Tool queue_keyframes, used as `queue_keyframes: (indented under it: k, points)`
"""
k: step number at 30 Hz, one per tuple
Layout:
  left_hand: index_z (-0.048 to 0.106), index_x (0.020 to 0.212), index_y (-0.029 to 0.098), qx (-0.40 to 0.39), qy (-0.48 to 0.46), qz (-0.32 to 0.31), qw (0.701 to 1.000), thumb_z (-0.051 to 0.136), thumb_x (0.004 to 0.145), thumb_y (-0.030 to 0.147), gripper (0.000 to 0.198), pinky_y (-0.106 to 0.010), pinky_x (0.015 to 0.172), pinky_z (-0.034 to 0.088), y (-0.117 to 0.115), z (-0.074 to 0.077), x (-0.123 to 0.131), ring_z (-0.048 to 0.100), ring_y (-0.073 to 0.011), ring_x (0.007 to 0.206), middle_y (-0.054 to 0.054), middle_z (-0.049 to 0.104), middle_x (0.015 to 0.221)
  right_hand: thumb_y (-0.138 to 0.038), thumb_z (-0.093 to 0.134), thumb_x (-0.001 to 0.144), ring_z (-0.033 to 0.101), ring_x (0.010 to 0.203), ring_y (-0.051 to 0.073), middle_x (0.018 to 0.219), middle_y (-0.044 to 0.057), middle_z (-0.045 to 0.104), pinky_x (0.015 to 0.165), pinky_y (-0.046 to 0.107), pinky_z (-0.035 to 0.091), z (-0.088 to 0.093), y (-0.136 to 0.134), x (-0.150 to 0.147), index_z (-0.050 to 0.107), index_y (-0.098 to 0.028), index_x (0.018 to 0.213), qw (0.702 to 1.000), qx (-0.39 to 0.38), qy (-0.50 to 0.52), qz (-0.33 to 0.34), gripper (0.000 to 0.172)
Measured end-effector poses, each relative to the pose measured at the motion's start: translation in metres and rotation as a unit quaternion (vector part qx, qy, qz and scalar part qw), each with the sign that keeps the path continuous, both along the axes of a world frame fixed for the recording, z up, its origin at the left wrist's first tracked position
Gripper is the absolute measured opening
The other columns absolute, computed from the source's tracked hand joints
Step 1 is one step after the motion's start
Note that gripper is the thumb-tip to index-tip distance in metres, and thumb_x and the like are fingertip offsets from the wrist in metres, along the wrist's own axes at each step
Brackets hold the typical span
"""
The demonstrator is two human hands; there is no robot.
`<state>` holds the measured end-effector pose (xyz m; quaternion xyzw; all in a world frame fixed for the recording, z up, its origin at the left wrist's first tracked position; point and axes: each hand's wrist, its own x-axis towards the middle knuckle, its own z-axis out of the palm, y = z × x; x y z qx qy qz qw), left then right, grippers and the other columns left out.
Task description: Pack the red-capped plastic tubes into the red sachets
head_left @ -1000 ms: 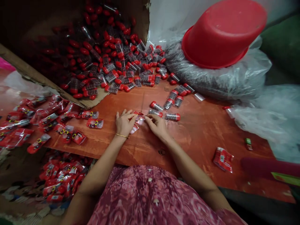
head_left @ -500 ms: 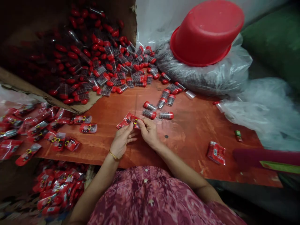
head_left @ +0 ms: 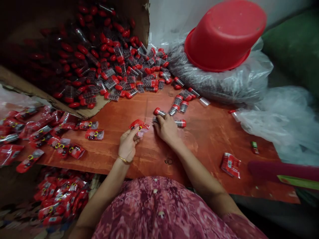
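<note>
The left hand [head_left: 127, 146] pinched a red pouch [head_left: 139, 124]; the right hand [head_left: 167, 129] touched a dark-filled bottle [head_left: 155, 119], finger grip unclear; a cardboard box [head_left: 27, 88] held more.

Red packet [head_left: 140, 124], red-capped clear bottles [head_left: 183, 107], reddish-brown table [head_left: 204, 149]
Bright red tub [head_left: 224, 39], gold bangle [head_left: 124, 160], maroon-and-pink swirl-patterned shirt [head_left: 179, 212] with pale buttons [head_left: 155, 191].

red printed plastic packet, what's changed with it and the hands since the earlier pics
The right hand has let go of the red printed plastic packet and moved right and away from the body, to a small clear plastic vial with dark contents; whether it grips is unclear. The left hand now holds the packet alone. Unchanged: the upturned red plastic tub on the filled clear plastic bag.
</note>
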<state>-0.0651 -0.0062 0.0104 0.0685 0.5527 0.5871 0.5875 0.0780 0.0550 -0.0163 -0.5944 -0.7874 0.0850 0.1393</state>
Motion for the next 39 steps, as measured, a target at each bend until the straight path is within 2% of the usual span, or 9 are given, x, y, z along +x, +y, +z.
queue_keyframes:
  k: [5, 9, 11, 14, 19, 23, 25, 29, 39]
  points:
    - [0.061, 0.077, 0.016, 0.0, -0.01, -0.011, 1.0, 0.072, 0.059, 0.028, 0.024, -0.018, 0.052, 0.044, -0.002, -0.002, 0.004, 0.06, -0.0091, 0.058, 0.002, 0.066, 0.067, -0.016, 0.045, 0.08, 0.049, 0.095, 0.026, 0.114, 0.011, 0.056, 0.078, 0.038, 0.039, -0.015, -0.026, 0.042, 0.061, -0.023, 0.112, 0.991, 0.039, -0.009, 0.125, 0.037]
    - [0.061, 0.074, 0.016, 0.004, 0.003, -0.01, 1.0, 0.077, 0.053, 0.031, 0.03, -0.017, 0.05, 0.041, -0.002, -0.007, 0.01, 0.056, -0.0063, 0.053, 0.004, 0.065, 0.065, -0.023, 0.043, 0.082, 0.053, 0.097, 0.024, 0.112, 0.012, 0.057, 0.081, 0.037, 0.041, -0.021, -0.049, 0.064, 0.058, -0.018, 0.114, 0.995, 0.065, 0.061, 0.044, 0.035]
    - [0.06, 0.071, 0.016, 0.003, 0.008, -0.013, 1.0, 0.079, 0.049, 0.034, 0.035, -0.016, 0.049, 0.04, -0.001, -0.008, 0.014, 0.055, -0.0058, 0.051, 0.004, 0.064, 0.063, -0.036, 0.044, 0.085, 0.054, 0.096, 0.025, 0.108, 0.015, 0.058, 0.079, 0.036, 0.043, -0.02, -0.052, 0.059, 0.055, -0.014, 0.115, 0.995, 0.068, 0.064, -0.016, 0.039]
    - [0.059, 0.069, 0.015, 0.009, 0.008, -0.023, 1.0, 0.08, 0.046, 0.039, 0.04, -0.018, 0.051, 0.042, 0.0, -0.007, 0.018, 0.057, -0.0072, 0.052, 0.003, 0.065, 0.061, -0.048, 0.05, 0.08, 0.054, 0.094, 0.029, 0.107, 0.018, 0.059, 0.078, 0.038, 0.042, -0.02, -0.047, 0.042, 0.053, -0.01, 0.117, 0.997, 0.066, 0.0, -0.045, 0.053]
    - [0.06, 0.071, 0.014, 0.013, -0.007, -0.023, 1.0, 0.082, 0.044, 0.036, 0.04, -0.02, 0.055, 0.044, 0.001, -0.008, 0.019, 0.06, -0.0091, 0.055, 0.001, 0.066, 0.063, -0.021, 0.044, 0.081, 0.056, 0.081, 0.026, 0.093, 0.018, 0.064, 0.072, 0.036, 0.042, -0.024, -0.036, 0.037, 0.057, -0.007, 0.11, 0.996, 0.06, -0.042, -0.055, 0.035]
    - [0.059, 0.065, 0.013, -0.003, -0.034, -0.033, 0.999, 0.085, 0.036, 0.032, 0.043, -0.022, 0.059, 0.046, 0.004, -0.012, 0.02, 0.06, -0.0091, 0.055, 0.001, 0.066, 0.061, -0.021, 0.045, 0.078, 0.057, 0.072, 0.021, 0.084, 0.011, 0.065, 0.065, 0.032, 0.045, -0.022, -0.042, 0.051, 0.06, -0.012, 0.098, 0.993, 0.012, 0.114, -0.035, 0.027]
    - [0.06, 0.064, 0.013, -0.009, -0.041, -0.046, 0.998, 0.084, 0.037, 0.036, 0.043, -0.022, 0.062, 0.046, 0.006, -0.014, 0.022, 0.06, -0.0092, 0.056, 0.001, 0.065, 0.059, -0.028, 0.045, 0.081, 0.057, 0.063, 0.017, 0.077, 0.006, 0.064, 0.058, 0.029, 0.046, -0.019, -0.051, 0.053, 0.059, -0.015, 0.097, 0.968, -0.046, 0.247, -0.024, 0.025]
    - [0.061, 0.064, 0.012, -0.015, -0.036, -0.063, 0.997, 0.083, 0.04, 0.04, 0.043, -0.022, 0.066, 0.045, 0.009, -0.015, 0.022, 0.061, -0.009, 0.06, 0.001, 0.065, 0.06, -0.036, 0.05, 0.082, 0.051, 0.047, 0.009, 0.071, -0.001, 0.06, 0.046, 0.023, 0.043, -0.011, -0.068, 0.042, 0.057, -0.018, 0.105, 0.876, -0.165, 0.452, -0.019, 0.03]
    - [0.063, 0.058, 0.012, -0.009, -0.043, -0.126, 0.991, 0.083, 0.041, 0.039, 0.038, -0.023, 0.062, 0.047, 0.004, -0.009, 0.023, 0.06, -0.01, 0.057, -0.001, 0.067, 0.06, -0.044, 0.058, 0.076, 0.049, 0.04, 0.007, 0.056, -0.005, 0.056, 0.043, 0.02, 0.041, -0.003, -0.064, 0.027, 0.059, -0.018, 0.085, 0.749, -0.232, 0.615, -0.081, 0.027]
